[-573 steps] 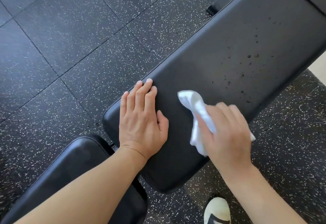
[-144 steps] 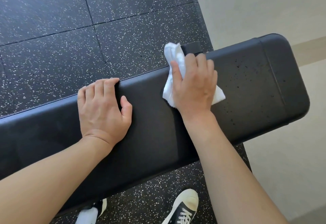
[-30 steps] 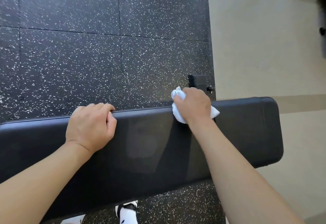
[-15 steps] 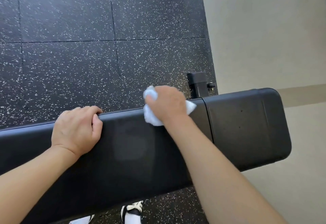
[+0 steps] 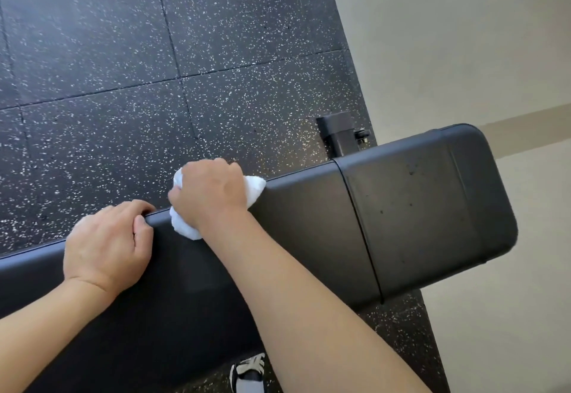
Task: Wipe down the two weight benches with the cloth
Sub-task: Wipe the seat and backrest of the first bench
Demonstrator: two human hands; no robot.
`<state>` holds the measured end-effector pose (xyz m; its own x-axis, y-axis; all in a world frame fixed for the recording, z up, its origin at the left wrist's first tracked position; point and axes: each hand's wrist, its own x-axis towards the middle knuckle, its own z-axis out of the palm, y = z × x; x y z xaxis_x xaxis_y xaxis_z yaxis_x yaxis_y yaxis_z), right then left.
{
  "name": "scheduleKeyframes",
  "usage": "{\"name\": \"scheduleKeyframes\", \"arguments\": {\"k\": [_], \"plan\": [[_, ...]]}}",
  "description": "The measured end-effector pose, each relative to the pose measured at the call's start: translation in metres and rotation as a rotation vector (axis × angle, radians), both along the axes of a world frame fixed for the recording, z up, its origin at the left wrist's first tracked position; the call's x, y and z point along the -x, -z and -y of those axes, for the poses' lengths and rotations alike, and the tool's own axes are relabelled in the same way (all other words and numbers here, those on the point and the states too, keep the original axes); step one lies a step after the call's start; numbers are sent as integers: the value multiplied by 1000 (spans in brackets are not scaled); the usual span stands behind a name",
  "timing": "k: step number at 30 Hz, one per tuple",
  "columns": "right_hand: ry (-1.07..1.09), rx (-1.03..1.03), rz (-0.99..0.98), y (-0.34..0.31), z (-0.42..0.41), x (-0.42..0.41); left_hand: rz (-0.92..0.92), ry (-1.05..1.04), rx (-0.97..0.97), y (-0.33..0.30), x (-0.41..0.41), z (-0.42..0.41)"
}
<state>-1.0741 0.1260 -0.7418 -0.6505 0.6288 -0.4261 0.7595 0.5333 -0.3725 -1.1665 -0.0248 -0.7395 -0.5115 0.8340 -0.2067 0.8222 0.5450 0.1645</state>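
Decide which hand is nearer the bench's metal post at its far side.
Right. The right hand, gripping the cloth, lies closer to the post; the left hand sits farther along the bench.

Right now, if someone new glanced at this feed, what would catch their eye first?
The white cloth, bunched under the right hand on the far edge of the black bench pad. Just left of it, the left hand grips that same edge. Dark specks dot the end pad section at right, which juts over the beige floor.
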Motion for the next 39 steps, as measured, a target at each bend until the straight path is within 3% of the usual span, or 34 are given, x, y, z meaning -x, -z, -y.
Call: {"name": "scheduleKeyframes", "arguments": {"k": [5, 12, 15, 19, 23, 27, 29, 33, 37, 39], "plan": [[-50, -58, -90, 1, -22, -29, -21, -3, -39, 1, 0, 1], [246, -285, 127, 5, -100, -114, 29, 37, 10, 6, 7, 3], [249, -233, 132, -2, -80, -91, 51, 43, 30, 4, 9, 5], [85, -75, 109, 0, -7, -4, 129, 37, 125, -5, 13, 3], [43, 47, 75, 7, 49, 62, 236, -44, -1, -9, 26, 20], [-15, 77, 28, 3, 43, 48, 121, 135, 6, -12, 65, 100], [10, 37, 18, 1, 27, 23, 106, 87, 27, -15, 94, 144], [146, -143, 163, -5, -16, -26, 226, -217, 9, -20, 121, 193], [153, -187, 253, -4, 7, 5, 284, -274, -32, -20, 117, 196], [59, -182, 239, -2, 43, 43, 290, -262, -33, -22, 117, 196]]}}
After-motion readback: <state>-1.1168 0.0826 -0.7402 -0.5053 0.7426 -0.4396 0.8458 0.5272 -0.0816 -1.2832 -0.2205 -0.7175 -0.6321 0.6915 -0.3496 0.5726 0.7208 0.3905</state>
